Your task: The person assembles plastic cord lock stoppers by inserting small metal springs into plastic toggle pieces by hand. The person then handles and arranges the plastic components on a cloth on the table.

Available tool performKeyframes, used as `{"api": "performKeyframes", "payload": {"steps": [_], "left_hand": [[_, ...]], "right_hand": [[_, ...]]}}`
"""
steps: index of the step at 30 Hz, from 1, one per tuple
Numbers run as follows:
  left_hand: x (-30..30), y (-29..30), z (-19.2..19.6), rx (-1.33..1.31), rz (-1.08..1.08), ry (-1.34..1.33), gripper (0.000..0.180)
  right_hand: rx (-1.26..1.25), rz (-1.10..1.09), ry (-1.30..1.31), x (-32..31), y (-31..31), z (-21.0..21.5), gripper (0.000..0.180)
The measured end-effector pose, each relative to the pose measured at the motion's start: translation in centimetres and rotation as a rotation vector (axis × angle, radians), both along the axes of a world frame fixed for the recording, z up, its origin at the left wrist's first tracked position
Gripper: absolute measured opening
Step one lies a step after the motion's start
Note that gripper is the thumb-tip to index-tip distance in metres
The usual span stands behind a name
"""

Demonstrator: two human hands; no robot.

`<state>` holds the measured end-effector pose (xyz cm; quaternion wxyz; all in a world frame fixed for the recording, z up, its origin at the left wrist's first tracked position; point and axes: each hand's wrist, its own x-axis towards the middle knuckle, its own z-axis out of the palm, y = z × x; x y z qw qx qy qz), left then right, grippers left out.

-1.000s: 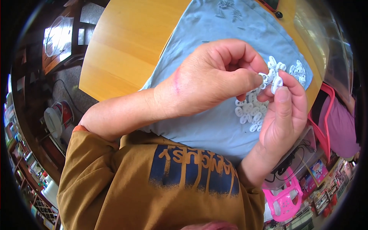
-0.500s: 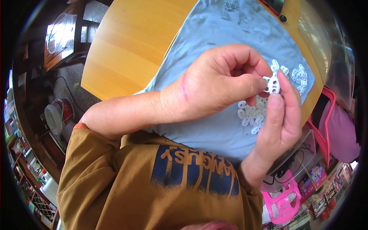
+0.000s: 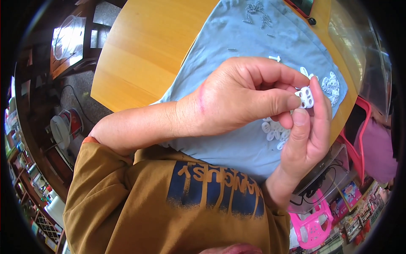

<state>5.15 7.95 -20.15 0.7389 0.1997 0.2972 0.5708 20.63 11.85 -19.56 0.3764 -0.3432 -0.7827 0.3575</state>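
Between both hands is a small white plastic cord lock [image 3: 308, 97] with two round holes. My left hand [image 3: 249, 93] reaches across from the left and pinches its left side between thumb and fingers. My right hand [image 3: 306, 137] holds it from the right and below with thumb and forefinger. Part of the piece is covered by fingertips. Beneath the hands, loose white oval two-hole pieces [image 3: 272, 132] lie on a light blue cloth [image 3: 224, 150], partly hidden. Beyond the left knuckles rests a white stem-shaped part [image 3: 275, 58].
Small metal springs [image 3: 253, 8] lie at the cloth's far end. More white pieces [image 3: 332, 86] are heaped near its right edge. The wooden tabletop [image 3: 148, 46] extends left. A phone-like dark object [image 3: 302, 6] sits far right; a pink plastic chair [image 3: 313, 224] stands below right.
The cord lock has turned and shifted slightly right and down between my fingers. My left hand has dipped a little, and the white stem-shaped part beyond it has come into sight.
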Motion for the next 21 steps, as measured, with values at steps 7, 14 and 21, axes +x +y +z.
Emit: {"api": "performKeyframes", "payload": {"steps": [7, 14, 21], "left_hand": [[0.1, 0.0, -0.1, 0.062, -0.007, 0.056, 0.024], [-0.3, -0.3, -0.1, 0.185, -0.040, 0.231, 0.029], [0.3, -0.5, -0.1, 0.213, 0.062, 0.241, 0.019]], "right_hand": [[-0.020, 0.116, -0.100, 1.1, 0.2, 0.6, 0.042], [0.076, 0.067, 0.083, 0.5, 0.3, -0.4, 0.035], [0.089, 0.071, 0.083, 0.7, 0.1, -0.8, 0.035]]}}
